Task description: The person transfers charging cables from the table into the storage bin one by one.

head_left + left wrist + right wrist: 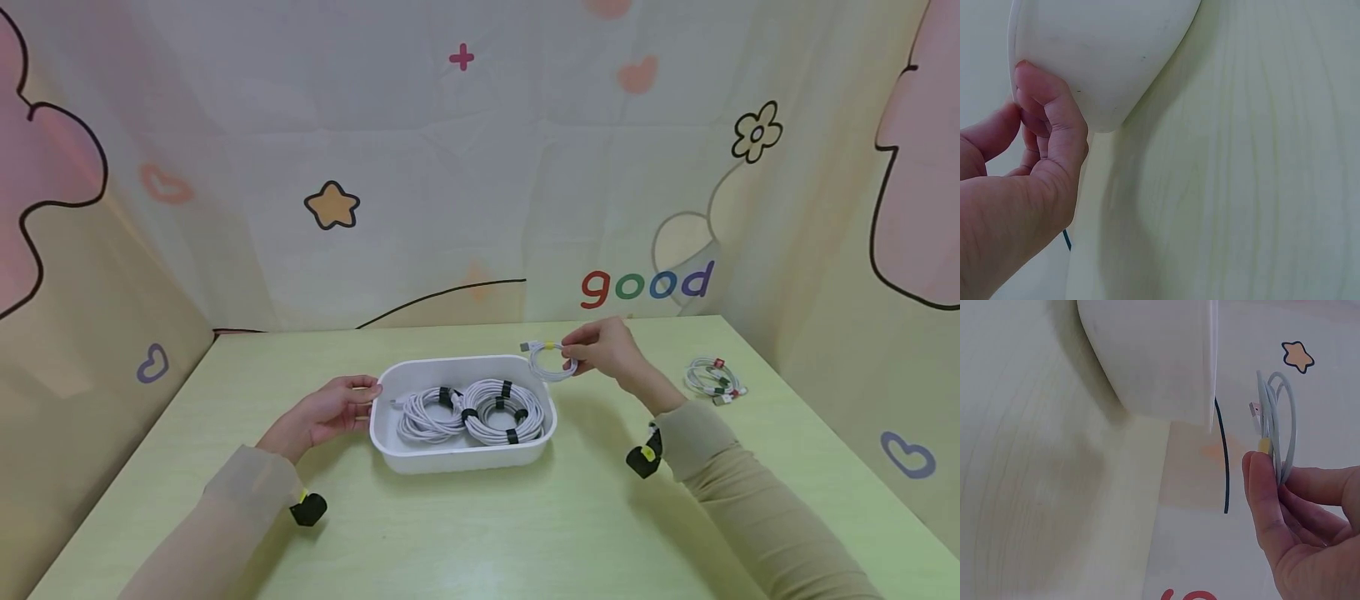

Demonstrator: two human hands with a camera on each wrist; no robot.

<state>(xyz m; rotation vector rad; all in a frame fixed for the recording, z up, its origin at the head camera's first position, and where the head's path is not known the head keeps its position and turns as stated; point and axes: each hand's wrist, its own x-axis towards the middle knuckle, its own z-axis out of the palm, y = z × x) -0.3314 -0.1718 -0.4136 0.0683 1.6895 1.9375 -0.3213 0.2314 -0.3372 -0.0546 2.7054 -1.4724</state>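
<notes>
My left hand (337, 410) holds the left end of a white plastic bin (457, 462), thumb at the rim and fingers against the outer wall, as the left wrist view also shows. Two larger coils lie inside: a white cable coil (429, 427) on the left and another white cable coil (528, 417) with several black ties on the right. Above the bin's right end, my right hand (606, 350) pinches a small coiled USB cable (551, 372) with a yellow tie. In the right wrist view this USB cable (1294, 419) hangs apart from the bin, its plug showing.
Farther right on the light wooden table (465, 533) lies another coiled white cable (712, 382) with red and dark ties. A printed cloth backdrop (420, 150) stands behind the table and along both sides.
</notes>
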